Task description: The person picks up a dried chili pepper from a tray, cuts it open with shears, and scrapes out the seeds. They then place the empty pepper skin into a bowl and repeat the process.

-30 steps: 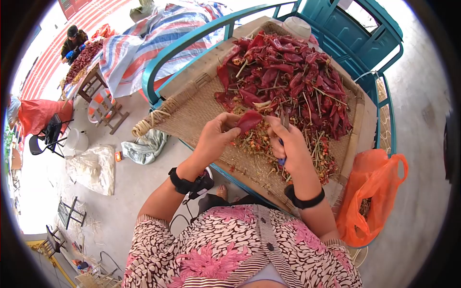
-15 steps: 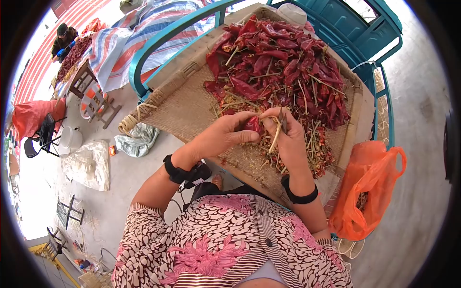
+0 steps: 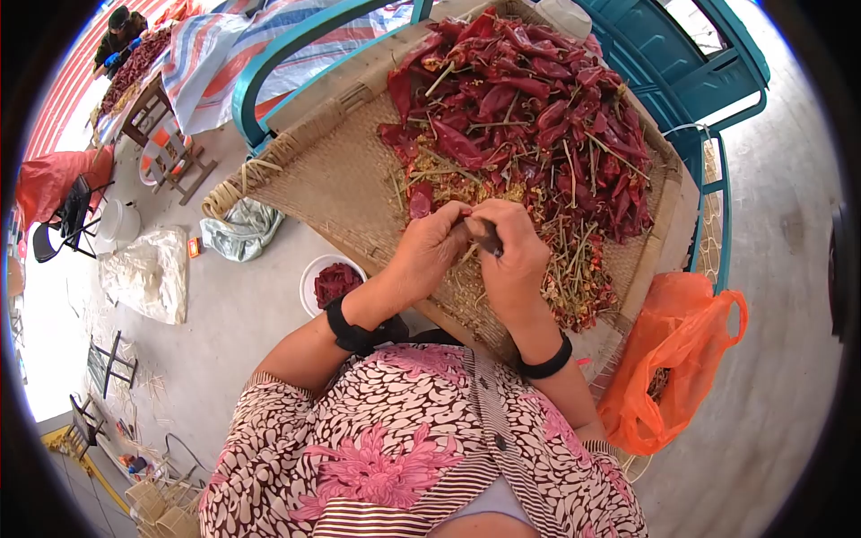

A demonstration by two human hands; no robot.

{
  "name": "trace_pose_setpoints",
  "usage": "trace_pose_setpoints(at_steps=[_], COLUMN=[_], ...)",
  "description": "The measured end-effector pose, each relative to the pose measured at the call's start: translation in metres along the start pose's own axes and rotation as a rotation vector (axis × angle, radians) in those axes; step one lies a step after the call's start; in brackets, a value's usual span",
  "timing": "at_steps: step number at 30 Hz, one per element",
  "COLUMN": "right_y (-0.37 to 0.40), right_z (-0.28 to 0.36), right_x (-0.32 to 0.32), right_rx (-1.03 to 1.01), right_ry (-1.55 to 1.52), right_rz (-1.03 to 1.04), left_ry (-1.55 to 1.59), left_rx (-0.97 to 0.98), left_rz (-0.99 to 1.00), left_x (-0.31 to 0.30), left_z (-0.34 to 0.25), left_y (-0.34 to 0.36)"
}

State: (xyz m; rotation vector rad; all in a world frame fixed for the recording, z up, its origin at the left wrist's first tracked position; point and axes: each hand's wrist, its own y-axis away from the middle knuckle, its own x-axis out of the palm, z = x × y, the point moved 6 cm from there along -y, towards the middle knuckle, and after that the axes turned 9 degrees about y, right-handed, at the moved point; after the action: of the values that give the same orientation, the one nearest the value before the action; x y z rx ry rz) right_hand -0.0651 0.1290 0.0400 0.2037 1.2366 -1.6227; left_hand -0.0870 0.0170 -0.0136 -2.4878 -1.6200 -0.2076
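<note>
My left hand (image 3: 429, 251) is closed in a pinch over a woven tray (image 3: 318, 179), its fingertips meeting those of my right hand. A bit of red dried chili pepper (image 3: 466, 213) shows at its fingertips; the rest is hidden. My right hand (image 3: 518, 255) is wrapped around a small dark metal blade (image 3: 487, 237), whose handle I cannot make out. Just beyond my hands lies a big heap of dried red chili peppers (image 3: 529, 99). Cut stems, seeds and scraps (image 3: 574, 269) cover the tray near my right hand.
A white bucket (image 3: 309, 291) holding red pepper pieces stands on the floor below the tray's left edge. An orange plastic bag (image 3: 659, 359) hangs at the right. Teal metal rails (image 3: 260, 72) border the tray. Another person (image 3: 121, 45) works at the far left beside more peppers.
The whole pepper in my left hand is now mostly hidden, and the pale stem in my right hand no longer shows. My hands have drawn together. The white bucket has come into view.
</note>
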Motion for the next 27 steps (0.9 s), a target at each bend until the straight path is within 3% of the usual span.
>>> trace_pose_setpoints(at_steps=[1,2,5,12,15,21,24,27], right_y=[0.002,0.007,0.014,0.024,0.034,0.036,0.03,0.022], right_z=[-0.007,-0.021,-0.03,-0.039,-0.038,-0.031,-0.024,-0.051], right_x=[0.002,0.007,0.007,0.023,0.034,0.034,0.033,0.019], right_rx=[0.05,0.245,0.843,1.127,1.2,1.211,1.187,1.087], right_ry=[-0.061,-0.255,-0.851,-1.418,-1.756,-1.902,-2.256,-2.165], right_rz=[-0.023,0.001,0.24,0.279,0.332,0.388,0.327,0.252], left_ry=[0.001,0.001,0.168,0.31,0.392,0.518,0.64,0.674], left_rx=[0.046,0.092,-0.112,-0.165,-0.193,-0.2,-0.239,-0.26], left_rz=[0.021,0.042,0.142,0.2,0.228,0.284,0.381,0.418], left_x=[0.001,0.002,0.005,0.002,0.002,0.0,0.001,-0.002], left_z=[0.004,0.006,0.0,0.003,0.0,0.001,0.002,0.004], left_y=[0.0,0.0,0.006,0.006,0.006,0.005,0.007,0.013])
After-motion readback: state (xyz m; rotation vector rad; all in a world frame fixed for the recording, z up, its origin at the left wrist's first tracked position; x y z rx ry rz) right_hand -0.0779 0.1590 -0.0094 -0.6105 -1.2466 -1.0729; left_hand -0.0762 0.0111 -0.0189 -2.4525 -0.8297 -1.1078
